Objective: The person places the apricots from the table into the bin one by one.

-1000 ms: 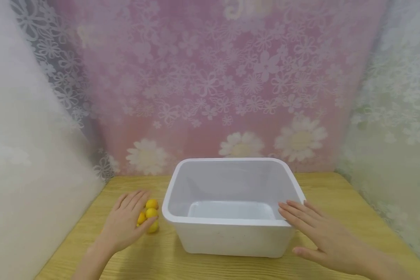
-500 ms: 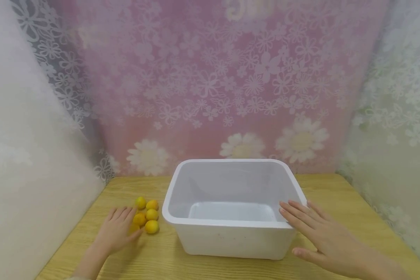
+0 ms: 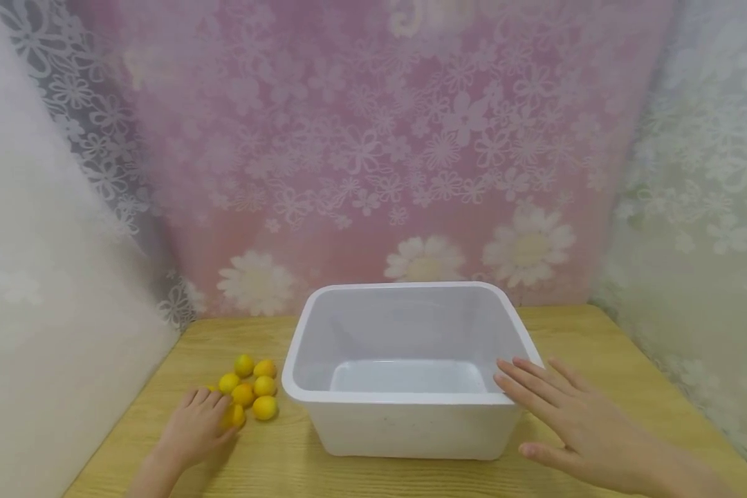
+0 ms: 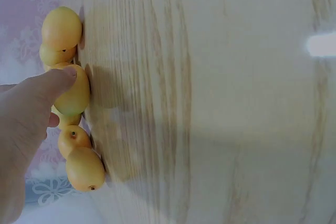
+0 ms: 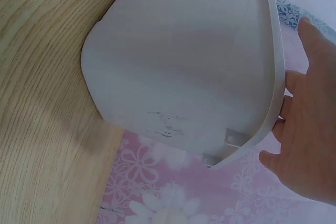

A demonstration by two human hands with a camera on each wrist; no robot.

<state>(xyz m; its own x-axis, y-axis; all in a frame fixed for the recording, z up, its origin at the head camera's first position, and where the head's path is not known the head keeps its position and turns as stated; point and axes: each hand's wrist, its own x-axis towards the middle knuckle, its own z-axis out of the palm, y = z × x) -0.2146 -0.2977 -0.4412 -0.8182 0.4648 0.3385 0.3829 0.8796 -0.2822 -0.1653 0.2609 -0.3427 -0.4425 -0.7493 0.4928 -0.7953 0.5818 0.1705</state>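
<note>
Left grip [image 3: 193,425] has drawn back toward the person over the last second, uncovering more fruit ahead; work looks to be at the near end of the bunch now. That grip is curled, barely open, seemingly pinching the near yellow fruit [image 3: 233,416] on the counter [image 3: 274,474]; can't tell if it's lifted. Right grip [image 3: 573,415] is about where it was, spread open, touching the right rim of the white bin [image 3: 417,429], gripping nothing. Just past the left grip, other yellow fruits [image 3: 264,386] sit bunched left of the bin; floral backdrop [image 3: 373,138] behind
</note>
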